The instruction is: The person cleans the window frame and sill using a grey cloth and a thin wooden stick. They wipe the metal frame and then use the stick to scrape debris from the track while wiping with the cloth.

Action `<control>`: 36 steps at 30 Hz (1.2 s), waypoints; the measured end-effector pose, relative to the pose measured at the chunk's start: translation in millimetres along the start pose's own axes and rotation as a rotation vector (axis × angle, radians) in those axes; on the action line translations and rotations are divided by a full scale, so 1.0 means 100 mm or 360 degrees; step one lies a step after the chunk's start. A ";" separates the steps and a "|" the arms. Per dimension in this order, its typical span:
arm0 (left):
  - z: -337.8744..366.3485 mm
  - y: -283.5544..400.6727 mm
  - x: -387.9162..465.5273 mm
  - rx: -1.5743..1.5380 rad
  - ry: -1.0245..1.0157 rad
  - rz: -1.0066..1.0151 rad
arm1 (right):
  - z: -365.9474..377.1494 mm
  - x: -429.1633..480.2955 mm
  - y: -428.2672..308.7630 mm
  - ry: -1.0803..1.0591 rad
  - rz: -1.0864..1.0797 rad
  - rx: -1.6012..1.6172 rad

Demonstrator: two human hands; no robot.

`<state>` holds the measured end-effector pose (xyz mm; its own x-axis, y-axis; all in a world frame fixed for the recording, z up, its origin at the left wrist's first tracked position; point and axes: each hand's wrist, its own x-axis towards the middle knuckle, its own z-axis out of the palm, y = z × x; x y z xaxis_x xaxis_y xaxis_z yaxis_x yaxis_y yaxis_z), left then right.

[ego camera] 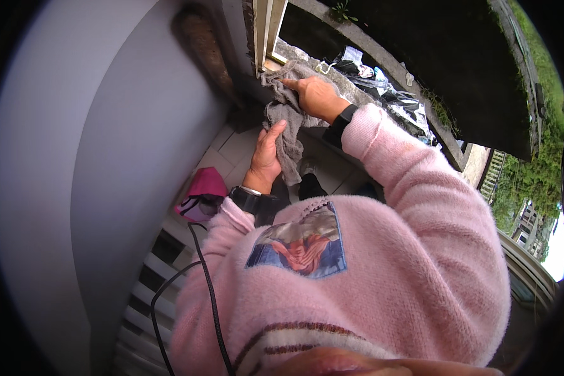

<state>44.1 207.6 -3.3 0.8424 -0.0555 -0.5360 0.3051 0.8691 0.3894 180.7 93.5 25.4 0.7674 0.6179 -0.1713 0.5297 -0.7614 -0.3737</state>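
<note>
A crumpled grey-brown cloth (284, 113) hangs over the sill beside the window frame (269, 33). My right hand (318, 97) presses on its upper part, the index finger stretched towards the foot of the frame. Lower down, my left hand (266, 152) holds the hanging part of the cloth between thumb and fingers; the fingers behind it are partly hidden. Both wrists wear dark bands, below the cuffs of a pink fuzzy sweater (380, 263).
Outside the window, plastic litter (395, 94) lies along a concrete ledge (380, 49). A pink bag (206, 188) stands on the tiled floor (225, 152) by the pale wall (136, 117). A black cable (210, 286) runs down past the left sleeve.
</note>
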 end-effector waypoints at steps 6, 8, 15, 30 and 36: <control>-0.26 0.17 0.07 0.0020 0.0134 -0.0055 | -0.10 0.13 0.02 -0.0216 -0.0022 -0.0070; -0.30 0.13 0.08 0.0036 0.0096 -0.0170 | -0.13 0.01 0.15 -0.0342 0.0060 -0.0110; 0.05 -0.18 -0.13 0.0221 -0.0206 -0.0533 | -0.36 -1.08 0.63 -0.0591 0.0340 -0.0159; 1.19 -1.95 -0.35 0.0670 -0.1060 -0.1049 | -0.72 -4.00 1.60 -0.0510 0.0880 -0.0346; 1.78 -1.74 -0.53 0.0507 -0.1106 -0.0805 | -0.67 -4.57 1.47 0.0320 0.1082 0.0112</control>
<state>25.7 -28.3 90.3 0.6215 -0.7652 -0.1680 0.7314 0.4899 0.4744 -68.0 -314.0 109.3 0.9750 -0.0425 -0.2182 -0.1091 -0.9467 -0.3032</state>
